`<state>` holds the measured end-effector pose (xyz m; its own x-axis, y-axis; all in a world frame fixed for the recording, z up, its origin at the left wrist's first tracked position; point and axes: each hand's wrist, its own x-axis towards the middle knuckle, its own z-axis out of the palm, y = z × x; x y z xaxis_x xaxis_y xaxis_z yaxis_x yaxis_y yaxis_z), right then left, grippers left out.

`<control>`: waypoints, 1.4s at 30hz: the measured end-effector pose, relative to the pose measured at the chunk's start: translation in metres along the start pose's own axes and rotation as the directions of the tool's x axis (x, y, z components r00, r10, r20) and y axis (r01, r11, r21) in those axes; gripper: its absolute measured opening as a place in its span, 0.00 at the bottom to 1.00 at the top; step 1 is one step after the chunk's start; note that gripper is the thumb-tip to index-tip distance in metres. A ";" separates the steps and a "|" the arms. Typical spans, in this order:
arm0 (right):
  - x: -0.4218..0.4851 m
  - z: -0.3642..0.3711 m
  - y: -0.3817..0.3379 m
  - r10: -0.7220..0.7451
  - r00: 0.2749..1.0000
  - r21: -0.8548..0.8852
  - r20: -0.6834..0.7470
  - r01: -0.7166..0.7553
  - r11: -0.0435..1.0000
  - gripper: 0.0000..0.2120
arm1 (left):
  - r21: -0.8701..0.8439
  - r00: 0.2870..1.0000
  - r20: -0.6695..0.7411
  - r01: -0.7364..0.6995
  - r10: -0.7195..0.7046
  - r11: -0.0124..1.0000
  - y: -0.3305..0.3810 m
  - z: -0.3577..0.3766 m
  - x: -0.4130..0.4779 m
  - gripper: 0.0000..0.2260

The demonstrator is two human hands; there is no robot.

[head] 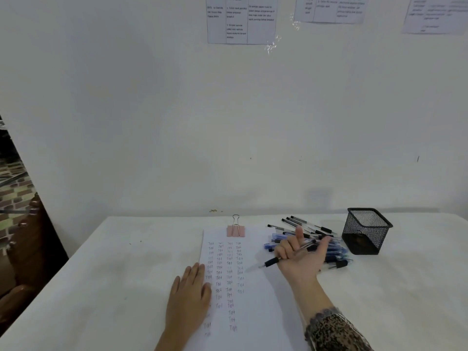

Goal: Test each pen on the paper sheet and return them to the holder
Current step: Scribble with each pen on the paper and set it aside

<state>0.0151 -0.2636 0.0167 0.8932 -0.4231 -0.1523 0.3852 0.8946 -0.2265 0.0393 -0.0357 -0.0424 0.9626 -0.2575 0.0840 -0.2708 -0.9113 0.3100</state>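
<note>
I press my left hand (188, 295) flat, fingers together, on the white paper sheet (255, 307) to steady it, while my right hand (301, 258) grips a clear black-gripped pen (272, 262), tip aimed at the sheet, near the black mesh holder (366, 233).

White table (126, 274) with paper sheet (255, 307), loose pens (334, 252), mesh holder (366, 231)

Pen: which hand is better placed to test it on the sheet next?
Right. The right hand holds the pen, tip toward the sheet; the left hand lies flat on the sheet's left edge.
</note>
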 end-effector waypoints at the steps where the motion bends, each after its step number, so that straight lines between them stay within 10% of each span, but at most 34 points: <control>1: -0.001 -0.001 0.001 0.002 1.000 -0.001 -0.009 -0.002 1.000 0.20 | -0.006 1.000 0.000 0.001 -0.001 1.000 0.000 0.000 0.000 0.45; 16: 0.018 -0.018 0.015 -0.063 0.997 -0.013 -0.034 0.063 0.998 0.14 | -0.037 1.000 -0.004 -0.005 0.005 0.999 0.000 -0.001 0.001 0.46; 20: 0.037 -0.012 0.028 0.074 0.995 -0.227 -0.065 -0.086 0.970 0.33 | -0.048 1.000 0.010 -0.001 0.002 0.999 0.000 -0.001 0.001 0.46; 26: 0.050 -0.006 0.033 0.107 0.992 -0.345 -0.067 -0.124 0.930 0.06 | -0.023 1.000 -0.013 -0.013 0.013 1.000 0.002 -0.001 0.003 0.44; 32: 0.071 -0.016 0.009 -0.040 0.998 -0.469 -0.044 0.014 0.883 0.11 | 0.054 0.999 0.010 -0.050 0.050 0.997 -0.007 0.007 0.007 0.24; 42: 0.084 -0.004 0.031 0.006 0.989 -0.722 0.151 0.106 0.684 0.11 | 0.120 0.985 -0.115 -0.114 0.128 0.986 -0.013 0.023 0.009 0.23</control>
<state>0.1008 -0.2715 -0.0073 0.9203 -0.3911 -0.0068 0.1906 0.4637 -0.8652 0.0517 -0.0335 -0.0672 0.9141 -0.3331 0.2313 -0.3771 -0.9081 0.1823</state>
